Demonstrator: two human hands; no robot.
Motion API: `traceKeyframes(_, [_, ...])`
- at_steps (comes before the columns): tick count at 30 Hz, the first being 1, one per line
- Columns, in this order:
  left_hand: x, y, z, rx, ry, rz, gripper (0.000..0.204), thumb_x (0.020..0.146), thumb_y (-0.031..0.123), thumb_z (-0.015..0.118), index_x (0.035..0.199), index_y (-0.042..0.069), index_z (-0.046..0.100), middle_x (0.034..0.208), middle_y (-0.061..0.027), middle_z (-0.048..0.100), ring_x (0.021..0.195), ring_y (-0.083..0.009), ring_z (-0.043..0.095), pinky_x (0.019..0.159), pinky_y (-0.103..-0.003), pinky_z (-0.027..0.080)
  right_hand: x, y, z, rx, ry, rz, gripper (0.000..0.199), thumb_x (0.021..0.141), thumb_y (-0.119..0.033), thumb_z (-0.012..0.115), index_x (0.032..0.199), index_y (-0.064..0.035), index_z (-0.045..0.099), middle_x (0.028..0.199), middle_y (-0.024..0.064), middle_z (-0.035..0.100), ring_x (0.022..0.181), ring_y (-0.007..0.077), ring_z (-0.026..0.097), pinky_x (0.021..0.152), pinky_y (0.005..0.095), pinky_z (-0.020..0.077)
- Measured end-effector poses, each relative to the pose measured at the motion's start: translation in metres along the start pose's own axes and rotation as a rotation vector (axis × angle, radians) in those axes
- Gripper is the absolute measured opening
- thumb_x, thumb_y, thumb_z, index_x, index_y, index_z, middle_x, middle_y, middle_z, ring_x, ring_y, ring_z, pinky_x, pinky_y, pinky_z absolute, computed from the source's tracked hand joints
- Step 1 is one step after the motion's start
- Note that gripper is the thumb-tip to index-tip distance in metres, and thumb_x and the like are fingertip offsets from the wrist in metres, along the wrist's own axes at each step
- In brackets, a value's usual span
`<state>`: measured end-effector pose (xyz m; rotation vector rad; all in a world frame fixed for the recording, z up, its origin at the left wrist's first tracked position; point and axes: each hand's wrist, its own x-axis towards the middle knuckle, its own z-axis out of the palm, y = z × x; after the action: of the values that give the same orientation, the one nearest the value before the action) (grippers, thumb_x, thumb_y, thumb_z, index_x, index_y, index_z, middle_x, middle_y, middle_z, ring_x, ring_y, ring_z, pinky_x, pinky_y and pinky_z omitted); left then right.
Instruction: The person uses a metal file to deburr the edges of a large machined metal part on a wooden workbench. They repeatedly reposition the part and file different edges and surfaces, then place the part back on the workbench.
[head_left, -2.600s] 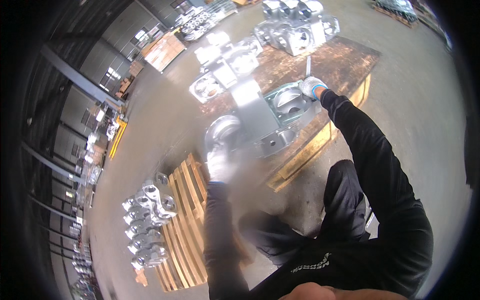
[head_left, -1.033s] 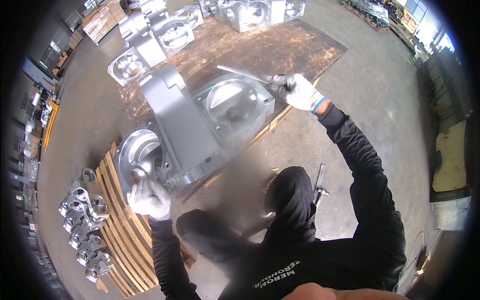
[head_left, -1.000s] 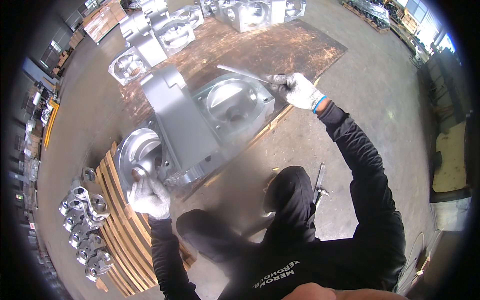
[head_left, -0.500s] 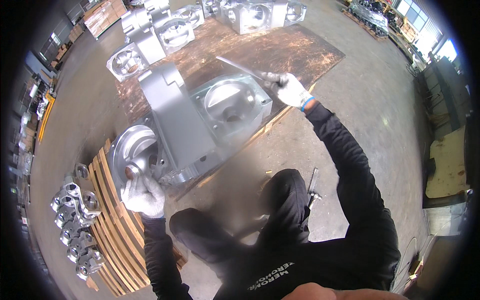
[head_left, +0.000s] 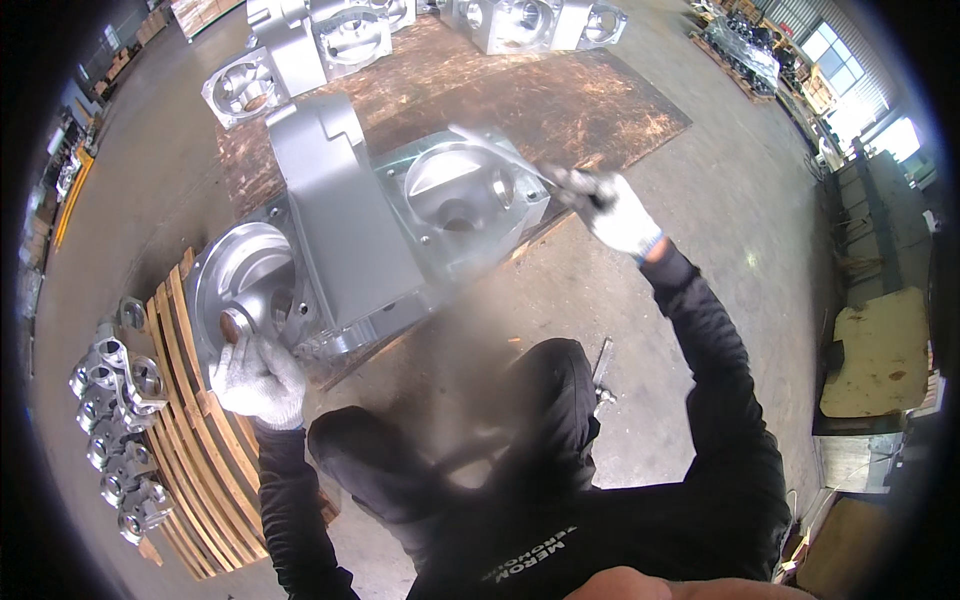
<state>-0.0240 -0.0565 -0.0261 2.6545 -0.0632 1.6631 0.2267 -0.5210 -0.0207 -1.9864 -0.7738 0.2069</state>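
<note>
The large grey metal casting [head_left: 350,230] lies on a low wooden board [head_left: 560,90] resting on the concrete floor [head_left: 740,230], its round flange end at the near left and a second, square housing with a round bore to the right of the tall middle block. The left hand [head_left: 258,378], in a white knit glove, is pressed against the rim of the round flange with its fingers curled around a small brownish round piece; whether it pinches that piece or only rests on it cannot be told. The right hand [head_left: 615,210], also gloved, is closed around the dark handle of a thin metal rod tool [head_left: 500,155] whose shaft reaches left across the top of the square housing. To do this well, I would judge that the left hand should brace the casting firmly while the rod is guided at a shallow, steady angle, so the tip follows the edge rather than skipping over the bore. Beside the casting at the near left stands a slatted wooden pallet [head_left: 195,470], with small castings [head_left: 115,410] in a row along its left. More housings [head_left: 300,50] sit at the far edge of the board; the room is a wide factory hall with bright windows far right.
</note>
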Motion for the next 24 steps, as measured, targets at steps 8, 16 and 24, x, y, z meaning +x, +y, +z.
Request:
traceKeyframes(8, [-0.004, 0.003, -0.004, 0.150, -0.046, -0.004, 0.018, 0.093, 0.008, 0.061, 0.085, 0.000, 0.075, 0.082, -0.0156, 0.075, 0.071, -0.0321, 0.071, 0.071, -0.040, 0.053, -0.056, -0.016, -0.020, 0.077, -0.055, 0.163, 0.052, 0.097, 0.007, 0.059, 0.149, 0.0035, 0.058, 0.148, 0.0152, 0.065, 0.129, 0.0202, 0.066, 0.101, 0.0290, 0.0539])
traceKeyframes(16, [0.014, 0.010, -0.013, 0.038, -0.092, -0.028, 0.024, 0.091, 0.010, 0.063, 0.068, 0.006, 0.062, 0.066, -0.0117, 0.062, 0.057, -0.0314, 0.060, 0.060, -0.044, 0.045, 0.033, -0.013, 0.002, 0.134, 0.022, -0.084, 0.037, 0.105, 0.000, 0.060, 0.141, 0.0038, 0.066, 0.129, 0.0065, 0.076, 0.104, 0.0110, 0.066, 0.091, 0.0271, 0.0537])
traceKeyframes(24, [0.003, 0.004, -0.006, 0.073, -0.092, -0.086, 0.013, 0.087, 0.009, 0.069, 0.089, 0.000, 0.079, 0.075, -0.0131, 0.074, 0.061, -0.0277, 0.071, 0.061, -0.036, 0.051, -0.065, 0.005, -0.020, 0.170, -0.009, 0.200, 0.042, 0.104, 0.000, 0.061, 0.146, -0.0005, 0.064, 0.128, 0.0090, 0.060, 0.108, 0.0147, 0.058, 0.090, 0.0286, 0.0481])
